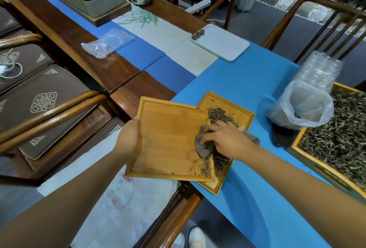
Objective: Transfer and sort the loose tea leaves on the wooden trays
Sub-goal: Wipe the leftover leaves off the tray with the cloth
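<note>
Right hand [223,138] presses grey cloth [202,146] on smooth bamboo tray [168,138].

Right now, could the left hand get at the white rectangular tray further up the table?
Probably not at once. The left hand grips the edge of the tilted upper bamboo tray. The white rectangular tray lies unobstructed on the blue table cover, but the hand would first have to put its tray down.

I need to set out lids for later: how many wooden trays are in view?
3. A near-empty bamboo tray held by the left hand; a leaf-holding tray partly under it; a large leaf-filled tray at the right edge, partly cut off. Others may be off-frame.
</note>
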Available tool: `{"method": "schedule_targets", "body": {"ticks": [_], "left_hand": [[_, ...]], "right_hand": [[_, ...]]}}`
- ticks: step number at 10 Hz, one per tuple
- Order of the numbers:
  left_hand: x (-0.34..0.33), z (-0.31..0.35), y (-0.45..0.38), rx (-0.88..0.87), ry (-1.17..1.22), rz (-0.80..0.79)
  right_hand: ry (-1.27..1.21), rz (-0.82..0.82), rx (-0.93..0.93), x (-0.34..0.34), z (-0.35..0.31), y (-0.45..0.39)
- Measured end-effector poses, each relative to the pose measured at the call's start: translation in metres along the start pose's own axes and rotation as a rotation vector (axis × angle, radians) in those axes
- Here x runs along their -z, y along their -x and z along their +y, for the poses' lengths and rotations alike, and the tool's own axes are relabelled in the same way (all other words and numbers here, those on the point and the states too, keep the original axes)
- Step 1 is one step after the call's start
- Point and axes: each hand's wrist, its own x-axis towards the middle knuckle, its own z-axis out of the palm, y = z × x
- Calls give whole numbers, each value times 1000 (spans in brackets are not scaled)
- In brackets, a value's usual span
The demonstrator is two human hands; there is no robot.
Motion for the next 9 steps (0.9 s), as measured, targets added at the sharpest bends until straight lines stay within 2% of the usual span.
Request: {"method": "schedule_targets", "body": {"ticks": [1, 2, 3, 5, 7, 8, 9], "left_hand": [[-2, 0, -2, -8, 22, -17], [-3, 3, -3, 78, 51, -63], [-9, 4, -2, 77, -33, -72], [-10, 6, 1, 50, -71, -81], [-3, 7, 0, 41, -18, -103], [0, 7, 0, 31, -26, -83], [3, 8, -2, 37, 1, -84]], "right_hand": [[-58, 93, 43, 5, -9, 10], [-104, 99, 187, 1, -37, 16], [-88, 72, 269, -14, -64, 17], [6, 81, 249, -27, -70, 23], [128, 63, 245, -12, -40, 43], [86, 42, 183, -6, -23, 48], [28, 140, 110, 2, -12, 55]]}}
